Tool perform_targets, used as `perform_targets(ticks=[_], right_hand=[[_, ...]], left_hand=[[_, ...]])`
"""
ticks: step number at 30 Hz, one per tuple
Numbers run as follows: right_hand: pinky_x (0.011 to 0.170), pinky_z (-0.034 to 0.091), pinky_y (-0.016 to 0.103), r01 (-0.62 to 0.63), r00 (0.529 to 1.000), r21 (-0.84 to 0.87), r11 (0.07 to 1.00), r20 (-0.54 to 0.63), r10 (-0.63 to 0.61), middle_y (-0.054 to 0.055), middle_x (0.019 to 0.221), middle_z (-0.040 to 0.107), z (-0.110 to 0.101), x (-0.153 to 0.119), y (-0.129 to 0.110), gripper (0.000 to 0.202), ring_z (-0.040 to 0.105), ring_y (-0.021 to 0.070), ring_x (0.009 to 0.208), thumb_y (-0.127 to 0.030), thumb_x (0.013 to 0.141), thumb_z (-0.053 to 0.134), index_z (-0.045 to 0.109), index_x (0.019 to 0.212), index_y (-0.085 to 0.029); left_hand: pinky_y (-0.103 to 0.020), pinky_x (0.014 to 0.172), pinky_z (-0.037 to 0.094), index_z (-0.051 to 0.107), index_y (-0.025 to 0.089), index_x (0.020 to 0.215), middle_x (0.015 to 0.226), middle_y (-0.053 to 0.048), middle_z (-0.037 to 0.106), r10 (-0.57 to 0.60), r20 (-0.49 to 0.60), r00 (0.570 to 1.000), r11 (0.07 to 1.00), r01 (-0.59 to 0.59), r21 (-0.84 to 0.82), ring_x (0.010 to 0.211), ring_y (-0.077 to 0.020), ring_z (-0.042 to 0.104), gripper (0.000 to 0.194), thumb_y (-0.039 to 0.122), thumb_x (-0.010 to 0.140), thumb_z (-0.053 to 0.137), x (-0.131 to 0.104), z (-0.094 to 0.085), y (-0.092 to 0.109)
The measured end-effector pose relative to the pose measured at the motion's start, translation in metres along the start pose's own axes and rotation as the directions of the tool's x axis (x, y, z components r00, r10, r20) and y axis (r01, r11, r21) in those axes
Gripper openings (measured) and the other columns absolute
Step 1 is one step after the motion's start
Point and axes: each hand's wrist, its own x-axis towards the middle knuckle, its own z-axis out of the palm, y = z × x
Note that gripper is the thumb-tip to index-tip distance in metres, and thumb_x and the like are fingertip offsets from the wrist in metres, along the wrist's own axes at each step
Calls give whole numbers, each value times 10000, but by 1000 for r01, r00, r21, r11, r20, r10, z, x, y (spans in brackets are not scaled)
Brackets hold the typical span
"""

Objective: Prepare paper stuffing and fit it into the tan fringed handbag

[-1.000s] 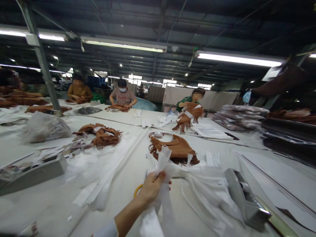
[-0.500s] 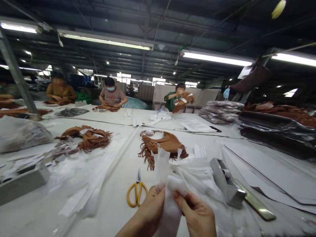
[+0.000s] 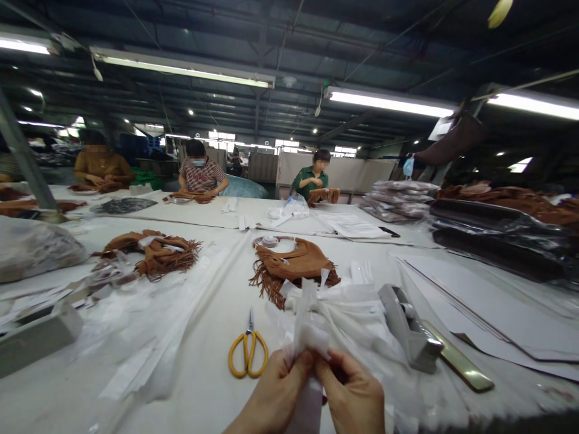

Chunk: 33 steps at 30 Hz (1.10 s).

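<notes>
My left hand (image 3: 281, 386) and my right hand (image 3: 350, 389) meet low in the middle of the view, thumbs close together. Both pinch a strip of thin white wrapping sheet (image 3: 311, 319), bunched above the fingertips and hanging flat below them. Just past it lies a brown fringed bag (image 3: 294, 259) with a curved strap, on the white table. Yellow-handled scissors (image 3: 248, 352) rest to the left of my left hand, blades pointing away. More crumpled white sheets (image 3: 357, 313) spread behind my right hand.
A grey tape dispenser (image 3: 409, 331) stands at right, with a brass-coloured bar (image 3: 461, 361) beside it. Large white sheets (image 3: 488, 301) lie farther right. At left are another brown fringed bag (image 3: 156, 253) and a second dispenser (image 3: 40, 334). Several co-workers sit across the table.
My hands have come closer together, and the white sheet is now gathered between the fingertips. A co-worker opposite has lowered a brown bag to the table. The view has shifted slightly.
</notes>
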Motion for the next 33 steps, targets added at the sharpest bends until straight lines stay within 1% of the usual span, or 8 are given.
perform_targets(ticks=[5,10,15,18,21,24,27,33], right_hand=[[348,416,186,13,998,93,996,-67,-7,-52,637,511,-2,4,2,513,441,92,471,-477,554,820,689,951,-180],[277,319,197,-80,993,31,996,90,77,-66,552,467,-6,0,3,353,373,75,369,-517,642,759,680,739,-186],[428,439,216,220,974,-112,969,-19,-224,-7,618,585,-7,3,16,302,510,125,507,-465,691,746,669,599,-188],[556,493,231,375,926,-160,913,21,-377,11,653,617,-8,7,26,228,567,150,598,-408,750,712,707,677,-192],[603,505,235,425,904,-171,889,29,-427,21,698,643,-8,9,30,180,585,155,639,-371,778,696,732,753,-197],[609,512,234,402,915,-162,901,49,-400,20,702,654,-8,11,31,170,590,152,634,-366,778,699,743,779,-202],[622,529,240,363,932,-114,925,34,-362,27,710,681,-8,11,32,202,614,166,650,-395,747,719,755,776,-199],[636,574,284,45,993,23,999,-112,-43,86,846,753,-10,13,39,419,678,243,737,-497,660,762,767,894,-150]], left_hand=[[-274,608,486,655,101,1003,723,-68,653,-102,-38,994,994,100,-38,576,-141,585,585,619,730,669,0,-4,-9],[-243,545,466,671,89,964,657,-52,626,-122,-19,992,991,120,-65,510,-111,543,558,593,725,692,-2,-1,-14],[-289,708,501,671,107,1028,823,-89,692,-80,-158,984,991,62,-118,721,-180,622,570,618,784,608,-1,-3,-20],[-331,950,435,672,100,1066,1052,-125,690,-47,-257,965,981,-4,-196,1059,-253,586,567,588,779,637,3,-4,-23],[-351,1056,353,682,97,1056,1121,-120,677,-97,-260,961,942,4,-337,1192,-274,516,560,552,730,703,5,-1,-21],[-337,1062,345,696,119,1022,1059,-93,700,-136,-236,962,894,16,-448,1152,-251,550,463,475,727,721,4,2,-18],[-329,1020,388,693,139,967,968,-69,712,-158,-309,938,887,-3,-461,1047,-224,605,334,404,763,689,4,2,-18],[-316,818,507,620,145,876,833,-77,702,-96,-345,934,896,-70,-439,828,-205,657,296,432,814,655,11,-3,-22]])
